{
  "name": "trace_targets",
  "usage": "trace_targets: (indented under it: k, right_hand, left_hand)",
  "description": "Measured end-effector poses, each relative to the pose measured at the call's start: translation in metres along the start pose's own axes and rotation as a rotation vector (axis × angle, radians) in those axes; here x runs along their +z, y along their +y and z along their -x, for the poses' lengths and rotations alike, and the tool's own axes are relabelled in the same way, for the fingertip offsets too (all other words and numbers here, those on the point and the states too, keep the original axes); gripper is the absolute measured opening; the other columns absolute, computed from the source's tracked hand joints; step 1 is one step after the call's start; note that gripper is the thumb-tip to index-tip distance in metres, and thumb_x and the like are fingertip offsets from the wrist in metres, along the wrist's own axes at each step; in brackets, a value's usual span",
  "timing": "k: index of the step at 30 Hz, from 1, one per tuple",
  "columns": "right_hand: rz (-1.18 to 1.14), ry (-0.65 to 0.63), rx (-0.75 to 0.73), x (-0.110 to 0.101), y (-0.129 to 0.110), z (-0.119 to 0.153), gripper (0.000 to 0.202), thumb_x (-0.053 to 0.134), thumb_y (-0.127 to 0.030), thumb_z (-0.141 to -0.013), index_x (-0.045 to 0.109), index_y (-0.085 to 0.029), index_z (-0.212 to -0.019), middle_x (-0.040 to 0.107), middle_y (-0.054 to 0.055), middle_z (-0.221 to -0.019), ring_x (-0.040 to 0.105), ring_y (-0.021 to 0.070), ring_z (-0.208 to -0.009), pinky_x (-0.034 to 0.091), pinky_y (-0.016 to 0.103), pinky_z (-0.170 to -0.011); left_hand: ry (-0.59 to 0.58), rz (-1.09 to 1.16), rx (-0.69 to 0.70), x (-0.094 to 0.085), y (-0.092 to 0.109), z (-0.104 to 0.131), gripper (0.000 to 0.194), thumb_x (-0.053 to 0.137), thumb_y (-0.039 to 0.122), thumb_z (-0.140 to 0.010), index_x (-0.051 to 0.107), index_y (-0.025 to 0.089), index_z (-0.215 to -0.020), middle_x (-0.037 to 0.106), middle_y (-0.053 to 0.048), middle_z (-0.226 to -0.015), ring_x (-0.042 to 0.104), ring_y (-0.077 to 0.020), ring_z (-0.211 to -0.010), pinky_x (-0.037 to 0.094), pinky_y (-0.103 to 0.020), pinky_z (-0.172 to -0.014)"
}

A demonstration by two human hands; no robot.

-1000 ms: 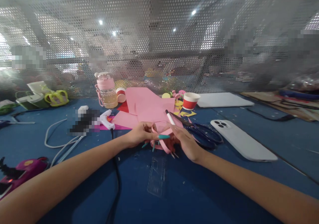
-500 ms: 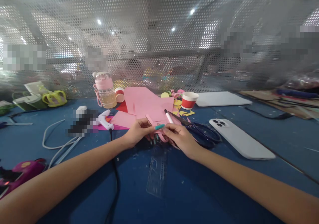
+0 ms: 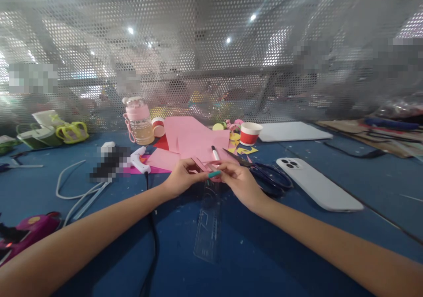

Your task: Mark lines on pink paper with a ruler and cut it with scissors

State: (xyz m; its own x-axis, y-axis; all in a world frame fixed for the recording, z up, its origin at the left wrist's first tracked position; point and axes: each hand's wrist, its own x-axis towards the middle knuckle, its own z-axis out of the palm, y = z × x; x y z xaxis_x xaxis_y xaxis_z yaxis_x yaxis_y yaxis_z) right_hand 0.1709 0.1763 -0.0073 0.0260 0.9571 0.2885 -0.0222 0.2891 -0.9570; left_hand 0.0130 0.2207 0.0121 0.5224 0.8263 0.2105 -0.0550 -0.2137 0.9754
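Observation:
Between my two hands is a pink paper strip (image 3: 198, 164), pinched at the fingertips above the near edge of the pink sheets. My left hand (image 3: 181, 179) is closed on the strip's left part, its teal-nailed thumb pointing right. Almost touching it, my right hand (image 3: 243, 183) is closed on the other end. Fingers cover much of the strip, so its full shape is hidden. Just behind the hands a white marker with a black cap (image 3: 215, 153) shows. Dark blue-handled scissors (image 3: 272, 176) lie right of my right hand. A clear ruler (image 3: 206, 239) lies below the hands.
Pink sheets (image 3: 191, 134) cover the middle back. Left stand a white glue gun (image 3: 141, 160) with its black cord and a pink-topped bottle (image 3: 139, 123). Right are a red-and-white paper cup (image 3: 250, 135), a white phone (image 3: 317, 184) and yellow scraps (image 3: 247, 150). A perforated metal screen (image 3: 211, 59) rises behind.
The pink strip's loop that hung under my fingers is now drawn up and mostly hidden. My left fingers no longer show below. The marker appears more upright and further left.

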Motion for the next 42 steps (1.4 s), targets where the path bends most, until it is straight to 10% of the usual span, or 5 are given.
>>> trace_targets:
  k: [21,42]
  right_hand:
    - [-0.243,0.226,0.050,0.0016,-0.0103,0.0028,0.042,0.070,-0.053,-0.060,0.052,-0.024,-0.086,0.061,-0.001,-0.074,0.060,0.0159,-0.063,0.052,0.032,-0.063]
    - [-0.239,-0.007,0.257,0.0041,-0.0044,-0.0028,0.044,0.078,-0.048,-0.047,0.053,-0.016,-0.065,0.061,-0.004,-0.053,0.056,0.0097,-0.047,0.046,0.024,-0.048]
  left_hand:
    - [0.069,0.055,-0.038,0.0000,0.0006,-0.0038,0.023,0.076,0.025,-0.059,0.059,0.012,-0.066,0.060,0.002,-0.057,0.052,-0.0073,-0.049,0.042,-0.021,-0.052]
    - [0.052,0.073,0.002,-0.0017,-0.0013,-0.0046,0.024,0.076,0.026,-0.056,0.058,0.012,-0.064,0.058,0.004,-0.056,0.052,-0.0075,-0.051,0.042,-0.021,-0.053]
